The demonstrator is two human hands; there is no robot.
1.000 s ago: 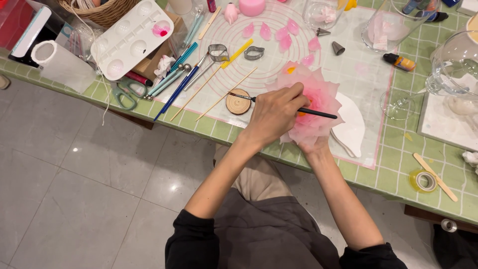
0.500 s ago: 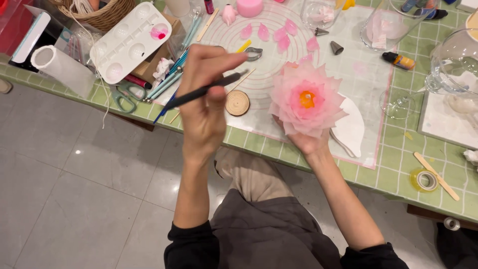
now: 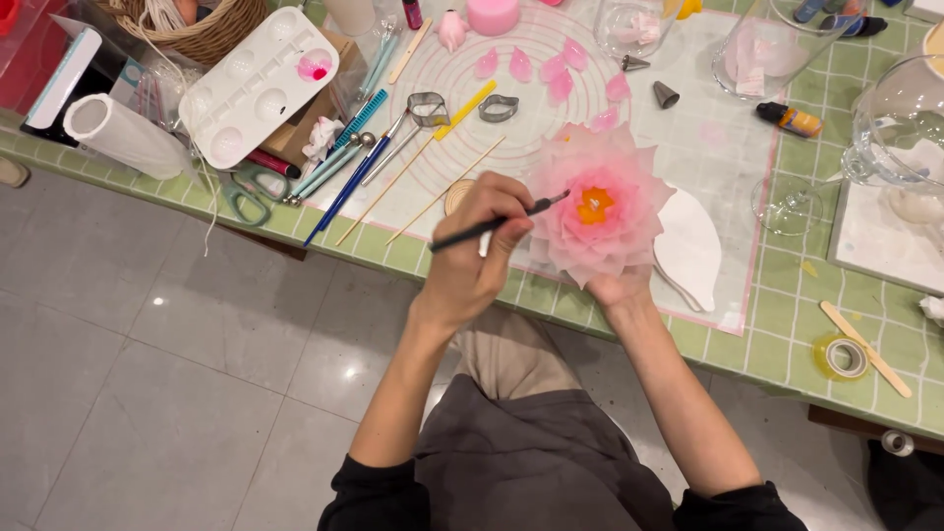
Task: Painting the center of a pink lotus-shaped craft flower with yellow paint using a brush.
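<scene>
Pink and translucent, the flower (image 3: 600, 211) sits cupped from beneath in your right hand (image 3: 619, 290), raised just above the table (image 3: 767, 339) so its petals stay free; your left hand (image 3: 482, 251) pinches the thin brush (image 3: 492, 226), tip at a petal's edge

- The flower (image 3: 602, 211) sits at frame centre, over the mat (image 3: 688, 128) on the counter (image 3: 787, 324).
- The brush (image 3: 492, 225) lies just left of it, tip touching its petals.
- The palette (image 3: 261, 84) rests at upper left, the basket (image 3: 202, 29) behind it.
- The tape roll (image 3: 842, 356) lies at lower right.
- The scissors (image 3: 251, 189) lie below the palette.
</scene>
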